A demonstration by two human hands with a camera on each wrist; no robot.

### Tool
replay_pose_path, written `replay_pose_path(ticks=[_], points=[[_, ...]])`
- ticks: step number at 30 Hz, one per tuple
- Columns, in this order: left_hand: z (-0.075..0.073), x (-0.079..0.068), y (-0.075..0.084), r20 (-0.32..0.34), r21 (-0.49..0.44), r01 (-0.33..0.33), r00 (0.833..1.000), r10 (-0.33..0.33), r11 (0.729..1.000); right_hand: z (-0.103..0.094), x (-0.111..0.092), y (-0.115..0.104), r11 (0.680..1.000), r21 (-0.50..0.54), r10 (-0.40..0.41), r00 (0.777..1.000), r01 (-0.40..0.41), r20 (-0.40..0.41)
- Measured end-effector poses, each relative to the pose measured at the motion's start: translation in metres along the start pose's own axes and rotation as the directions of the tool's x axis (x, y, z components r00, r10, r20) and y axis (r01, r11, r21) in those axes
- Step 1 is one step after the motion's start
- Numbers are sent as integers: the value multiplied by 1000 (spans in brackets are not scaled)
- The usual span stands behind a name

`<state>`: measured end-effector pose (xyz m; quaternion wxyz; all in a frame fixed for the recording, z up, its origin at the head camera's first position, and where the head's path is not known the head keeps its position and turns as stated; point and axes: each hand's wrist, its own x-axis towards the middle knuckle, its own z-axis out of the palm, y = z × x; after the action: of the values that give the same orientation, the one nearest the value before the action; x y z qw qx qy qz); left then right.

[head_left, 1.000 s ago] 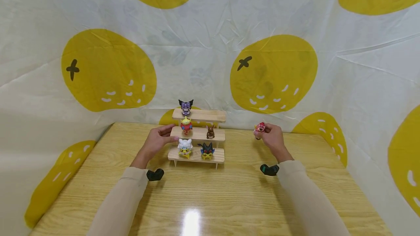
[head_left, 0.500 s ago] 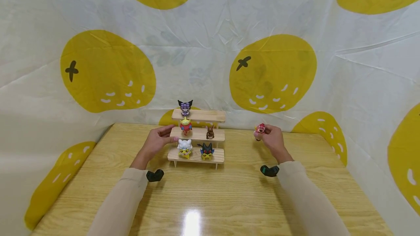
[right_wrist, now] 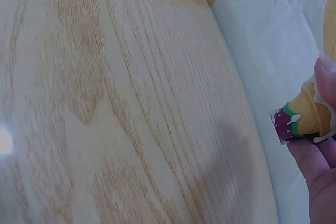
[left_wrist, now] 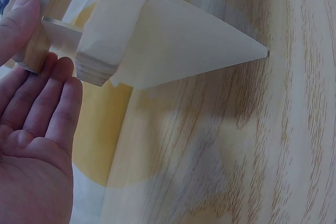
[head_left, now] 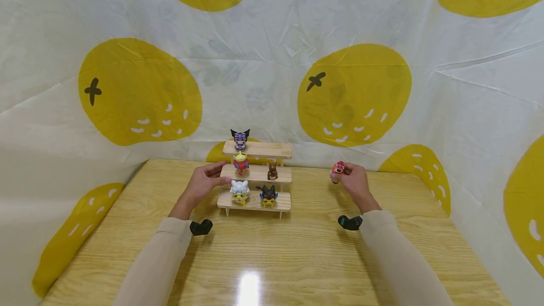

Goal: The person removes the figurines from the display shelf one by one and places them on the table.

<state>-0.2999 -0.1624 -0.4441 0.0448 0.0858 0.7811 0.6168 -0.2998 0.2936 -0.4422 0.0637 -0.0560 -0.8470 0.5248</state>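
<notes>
At the left side of a three-tier wooden display shelf (head_left: pixel 255 174), my left hand (head_left: pixel 203 184) grips the end of the middle tier. In the left wrist view the thumb (left_wrist: pixel 18 22) lies on top of the board and the fingers are below it. My right hand (head_left: pixel 354 181) pinches a pink bear-like figurine (head_left: pixel 337 169) above the table, right of the shelf. Seen from the right wrist, this figurine shows a waffle-cone part (right_wrist: pixel 310 111) and a purple base with green trim. The fingers hide the rest of it there.
A black-and-purple figurine (head_left: pixel 240 140) stands on the top tier. On the middle tier are a red-and-green figurine (head_left: pixel 241 164) and a brown one (head_left: pixel 272 171). White-hooded (head_left: pixel 240 191) and black-hooded (head_left: pixel 268 196) figurines occupy the bottom tier. A fruit-print curtain (head_left: pixel 263 74) borders the wooden table (head_left: pixel 272 249).
The figurine in my right hand has turned slightly and shifted a touch to the right. My left hand and the shelf look the same.
</notes>
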Motion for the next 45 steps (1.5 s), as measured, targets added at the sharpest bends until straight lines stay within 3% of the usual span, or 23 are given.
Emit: replay_pose_path(ticks=[21,45], points=[[0,1,-1,0,0,-2,1000,2,1000,0,-2,7,1000,-10,-5,1000,4,-15],[-1,2,-3,1,3,6,1000,-6,1000,5,1,12,999,-14,44,998,-44,-35]])
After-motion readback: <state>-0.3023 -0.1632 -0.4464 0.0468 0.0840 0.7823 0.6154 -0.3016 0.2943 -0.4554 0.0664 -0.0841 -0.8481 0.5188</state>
